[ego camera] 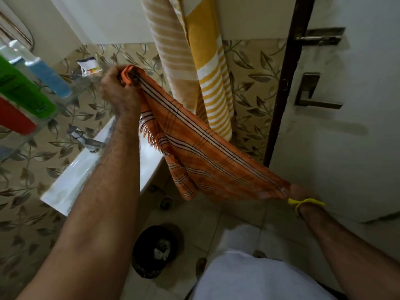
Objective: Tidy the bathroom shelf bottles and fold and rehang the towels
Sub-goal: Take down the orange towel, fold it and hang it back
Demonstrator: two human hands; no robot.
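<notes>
An orange checked towel [201, 156] with dark and white stripes and a fringed edge hangs stretched between my two hands. My left hand [119, 89] grips its upper end near the glass shelf. My right hand [299, 192] pinches the lower end, low and to the right near the door. Behind the orange towel two more towels hang on the wall: a beige striped towel [173, 55] and a yellow-and-white striped towel [210, 68]. On the glass shelf [71, 96] at the left stand a green bottle [23, 89], a blue bottle [46, 74] and a red bottle [15, 120].
A white washbasin [86, 169] with a tap [86, 140] sits under my left arm. A dark bin [155, 250] stands on the tiled floor below. A white door with a metal handle [313, 96] fills the right side. A small tube [88, 66] lies on the shelf.
</notes>
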